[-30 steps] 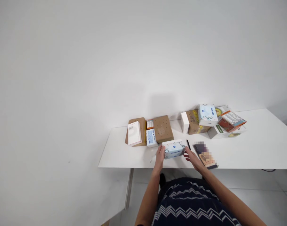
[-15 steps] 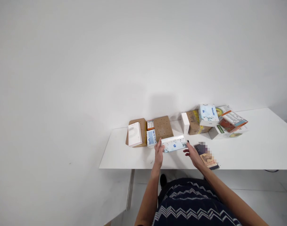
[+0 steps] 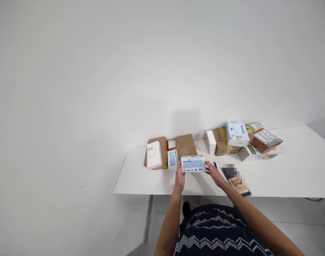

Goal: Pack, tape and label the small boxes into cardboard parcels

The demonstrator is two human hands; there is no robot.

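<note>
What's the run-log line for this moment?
left hand: gripping Manhua-labelled pack | right hand: at pack's right end | behind: perforated cardboard box

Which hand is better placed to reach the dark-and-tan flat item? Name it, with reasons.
Probably the right hand: it is nearer the flat item, whereas the left hand grips the far end of the Manhua pack. The right is at the pack's near end.

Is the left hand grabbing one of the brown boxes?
No, the left hand holds the left end of a white-and-blue Manhua pack.
</note>
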